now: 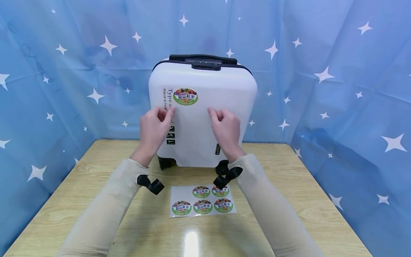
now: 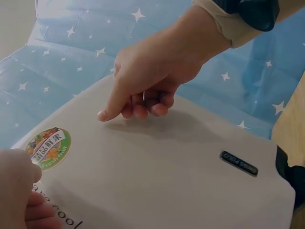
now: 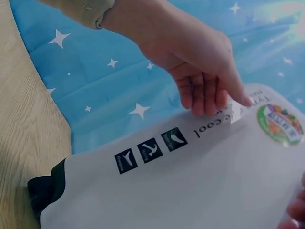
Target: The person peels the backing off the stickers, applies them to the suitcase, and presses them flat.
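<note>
A white hard-shell suitcase [image 1: 196, 135] stands upright on the table, with an oval fruit sticker [image 1: 185, 96] on its upper left front. My left hand [image 1: 154, 125] is just below and left of that sticker, thumb pointing up, fingers loosely curled. To the right, at about the same height, my right hand [image 1: 227, 130] is in front of the shell. Its thumb [image 2: 107, 113] comes close to the shell in the left wrist view; contact is unclear. A pale, shiny patch [image 3: 236, 112] lies beside the left thumb; I cannot tell what it is. Neither hand visibly holds anything.
A white sticker sheet [image 1: 179, 191] with several oval fruit stickers lies on the wooden table [image 1: 96, 178] before the suitcase. Black wheels [image 1: 221, 167] show at the suitcase's base. A blue curtain [image 1: 96, 71] with white stars surrounds the table's back and sides.
</note>
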`<state>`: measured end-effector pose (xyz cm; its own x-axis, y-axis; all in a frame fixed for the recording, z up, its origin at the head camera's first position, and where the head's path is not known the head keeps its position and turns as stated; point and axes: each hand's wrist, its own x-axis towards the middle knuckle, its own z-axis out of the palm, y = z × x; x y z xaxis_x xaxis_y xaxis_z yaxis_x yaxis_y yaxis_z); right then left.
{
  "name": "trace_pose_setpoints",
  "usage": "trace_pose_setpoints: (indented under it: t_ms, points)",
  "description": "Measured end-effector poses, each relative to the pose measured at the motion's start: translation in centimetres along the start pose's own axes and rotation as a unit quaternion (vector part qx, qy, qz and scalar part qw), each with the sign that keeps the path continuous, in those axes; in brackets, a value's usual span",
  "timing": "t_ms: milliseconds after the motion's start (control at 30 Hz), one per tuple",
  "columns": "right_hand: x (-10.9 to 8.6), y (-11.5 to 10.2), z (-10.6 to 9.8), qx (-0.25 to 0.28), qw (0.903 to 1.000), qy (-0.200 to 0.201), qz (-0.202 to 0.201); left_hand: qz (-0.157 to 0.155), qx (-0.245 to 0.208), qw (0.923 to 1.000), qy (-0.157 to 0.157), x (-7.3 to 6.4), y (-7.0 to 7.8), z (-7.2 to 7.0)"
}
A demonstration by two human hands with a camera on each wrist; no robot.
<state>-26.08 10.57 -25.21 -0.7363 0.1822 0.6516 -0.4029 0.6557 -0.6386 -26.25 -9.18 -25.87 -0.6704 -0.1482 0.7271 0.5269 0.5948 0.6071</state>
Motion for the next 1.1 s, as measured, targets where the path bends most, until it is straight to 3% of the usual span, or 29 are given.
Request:
trace_pose_setpoints:
  t_ms: [200,533,700,1100]
  points:
    - [-1.0,1.0,-0.6,0.03,0.9991,0.021,-0.024,0.037,-0.037,0.9986,0.006,-1.5,-0.1,0.3]
    - [-2.9,2.0,-1.0,0.03,0.9931,0.026,-0.11,0.049,-0.014,0.998,-0.038,-3.6,-0.2,0.8]
    - [-3.8,2.8,-0.8,0.017,0.988,0.023,-0.152,0.042,-0.009,0.9967,-0.068,-4.4,-0.2,1.1]
    - [-6.2,4.2,-0.2,-0.006,0.9842,0.008,-0.177,0.033,0.009,0.9922,-0.12,-6.8,-0.6,1.8]
